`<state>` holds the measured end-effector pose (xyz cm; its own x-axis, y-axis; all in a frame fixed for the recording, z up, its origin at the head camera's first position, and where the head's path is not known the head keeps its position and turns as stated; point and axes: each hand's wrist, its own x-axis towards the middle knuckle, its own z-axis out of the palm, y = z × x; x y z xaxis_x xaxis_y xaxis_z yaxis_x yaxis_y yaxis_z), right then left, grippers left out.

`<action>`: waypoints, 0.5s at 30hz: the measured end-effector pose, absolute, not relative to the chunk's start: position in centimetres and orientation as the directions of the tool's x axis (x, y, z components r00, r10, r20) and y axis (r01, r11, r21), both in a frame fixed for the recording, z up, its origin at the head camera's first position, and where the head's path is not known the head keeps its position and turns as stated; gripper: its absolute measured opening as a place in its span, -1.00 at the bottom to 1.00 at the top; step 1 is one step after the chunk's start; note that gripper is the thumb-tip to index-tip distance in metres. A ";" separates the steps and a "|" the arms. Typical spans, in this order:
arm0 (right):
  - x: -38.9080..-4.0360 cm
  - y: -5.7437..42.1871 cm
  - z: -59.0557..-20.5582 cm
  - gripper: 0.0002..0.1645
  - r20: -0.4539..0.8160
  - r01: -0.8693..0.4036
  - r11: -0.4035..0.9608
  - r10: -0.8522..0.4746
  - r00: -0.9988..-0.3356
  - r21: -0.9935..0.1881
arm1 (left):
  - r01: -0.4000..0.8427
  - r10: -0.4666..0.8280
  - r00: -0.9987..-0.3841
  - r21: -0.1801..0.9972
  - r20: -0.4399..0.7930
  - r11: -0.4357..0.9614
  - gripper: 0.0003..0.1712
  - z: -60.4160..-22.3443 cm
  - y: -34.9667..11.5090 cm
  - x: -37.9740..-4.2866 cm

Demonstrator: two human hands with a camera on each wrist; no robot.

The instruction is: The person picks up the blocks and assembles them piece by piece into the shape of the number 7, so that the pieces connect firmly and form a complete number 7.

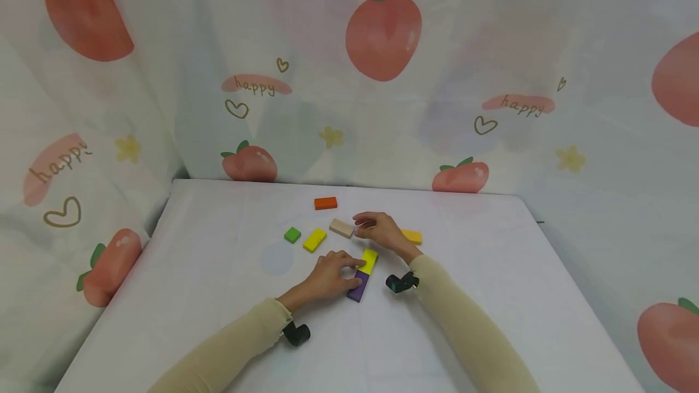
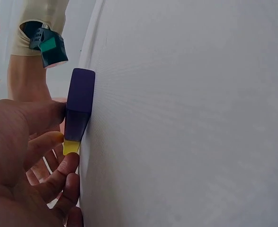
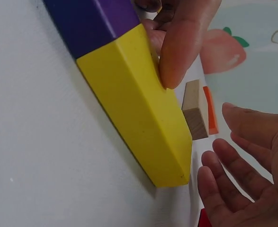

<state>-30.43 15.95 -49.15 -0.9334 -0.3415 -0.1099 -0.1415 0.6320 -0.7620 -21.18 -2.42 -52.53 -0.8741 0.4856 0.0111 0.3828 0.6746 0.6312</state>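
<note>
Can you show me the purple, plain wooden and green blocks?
Purple block (image 2: 81, 91): left wrist view, on its largest visible face.
Plain wooden block (image 1: 341, 227): head view, on its top face.
Green block (image 1: 292, 234): head view, on its top.

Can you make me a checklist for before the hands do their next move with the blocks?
1. Purple block meets the yellow block end to end: ok, they touch.
2. Left hand there to steady them: ok, it touches both.
3. Right hand free: ok, it looks relaxed and holds nothing.
4. Plain wooden block picked up: not ok, it lies on the table near the right hand.
5. Green block out of the way: ok, neither hand is on it.
6. Red thing is a block: cannot tell, only a bit shows.
</note>
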 end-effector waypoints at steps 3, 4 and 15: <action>-30.7 15.8 -49.4 -0.51 -0.116 -0.146 0.635 -0.352 -0.929 -0.759 | 0.390 0.484 -0.875 0.626 0.022 0.675 -0.52 -52.6 -2.4 -21.2; -30.8 15.7 -49.4 -0.50 -0.119 -0.143 0.633 -0.353 -0.928 -0.761 | 0.390 0.482 -0.876 0.623 0.024 0.677 -0.52 -52.6 -2.4 -21.2; -31.3 15.0 -50.0 -0.50 -0.146 -0.126 0.676 -0.331 -0.932 -0.726 | 0.371 0.479 -0.878 0.632 -0.001 0.681 -0.51 -52.6 -2.4 -21.2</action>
